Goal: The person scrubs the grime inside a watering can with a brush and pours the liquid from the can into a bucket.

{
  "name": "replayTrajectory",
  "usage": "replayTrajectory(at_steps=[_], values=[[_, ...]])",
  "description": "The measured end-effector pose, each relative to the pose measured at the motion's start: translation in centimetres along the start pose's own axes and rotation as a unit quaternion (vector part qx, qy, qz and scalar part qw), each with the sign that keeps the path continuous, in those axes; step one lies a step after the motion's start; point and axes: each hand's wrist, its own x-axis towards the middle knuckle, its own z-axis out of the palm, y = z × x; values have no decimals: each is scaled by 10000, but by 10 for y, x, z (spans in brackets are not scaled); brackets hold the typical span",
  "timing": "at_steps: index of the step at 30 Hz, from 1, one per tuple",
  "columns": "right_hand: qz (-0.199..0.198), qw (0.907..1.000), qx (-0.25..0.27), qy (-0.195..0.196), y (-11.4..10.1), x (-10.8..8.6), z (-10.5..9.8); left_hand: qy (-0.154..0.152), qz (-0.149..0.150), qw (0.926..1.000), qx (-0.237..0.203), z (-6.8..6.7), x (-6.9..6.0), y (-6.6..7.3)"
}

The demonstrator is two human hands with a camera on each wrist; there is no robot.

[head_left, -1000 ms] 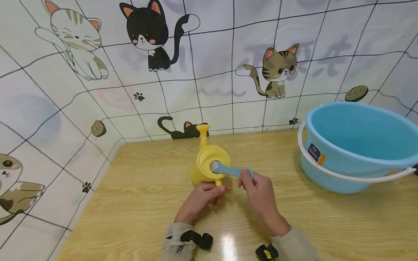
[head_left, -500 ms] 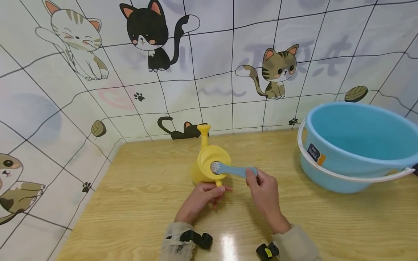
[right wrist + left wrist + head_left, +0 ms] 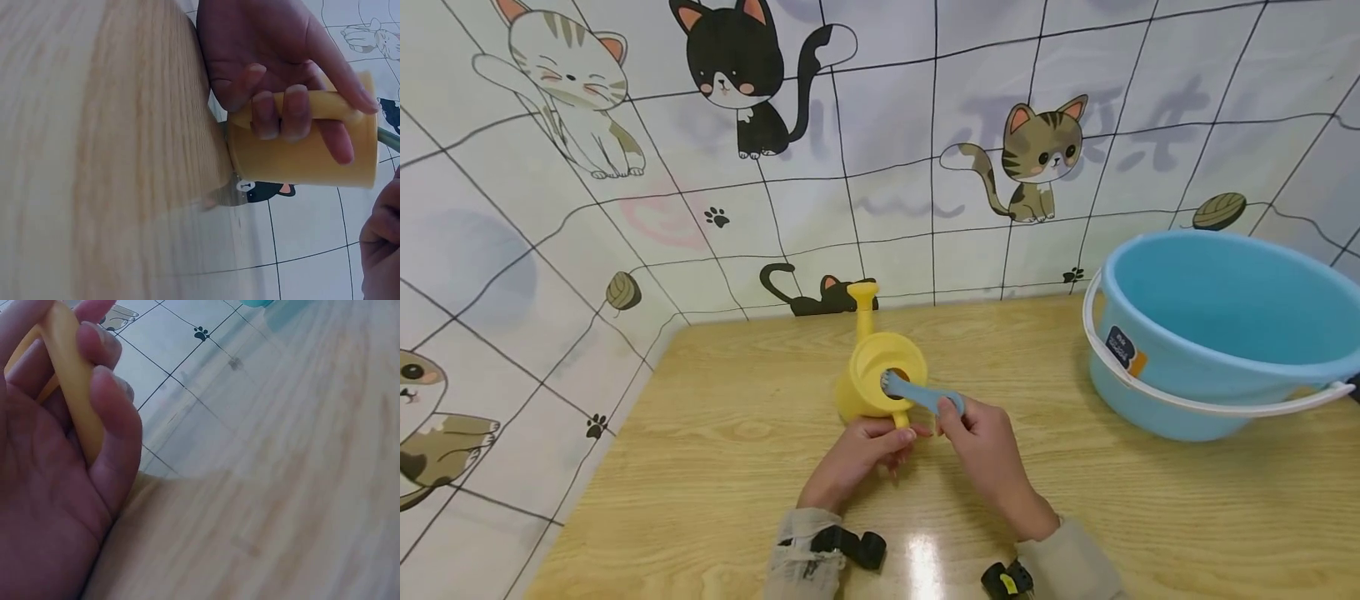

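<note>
L hand [image 3: 868, 446] curled round handle [image 3: 328, 106] of can [image 3: 871, 375]; R hand [image 3: 981, 437] pinched brush [image 3: 919, 392], its end at can's top. 1 hard push w/ slack L grip could've tipped can.

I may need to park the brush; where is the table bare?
Bare: the table left of the watering can, out to the side wall; and between the right hand and the bucket. Crowded: the can's mouth, where the brush is, and the can's handle, held by the left hand.
</note>
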Motion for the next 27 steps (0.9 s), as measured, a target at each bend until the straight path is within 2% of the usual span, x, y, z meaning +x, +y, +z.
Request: replayTrajectory(at_steps=[4, 7, 11, 14, 19, 24, 27], values=[[139, 9999, 34, -14, -21, 0, -5, 37, 169, 9998, 26, -2, 7, -15], [317, 9992, 251, 64, -19, 0, -8, 142, 280, 9995, -87, -2, 9, -20], [377, 9984, 420, -97, -16, 2, -10, 215, 348, 9990, -165, -3, 8, -20], [565, 9967, 531, -253, -10, 4, -10, 216, 305, 9991, -182, -3, 8, -20], [957, 9911, 927, -11, 7, 6, -9, 210, 230, 9991, -279, -3, 6, -18], [914, 9899, 1065, -198, 14, 6, -5, 170, 274, 9992, -223, -1, 1, -7], [897, 9896, 1123, -75, 14, 5, -3, 117, 167, 9995, -250, 0, -1, 0]])
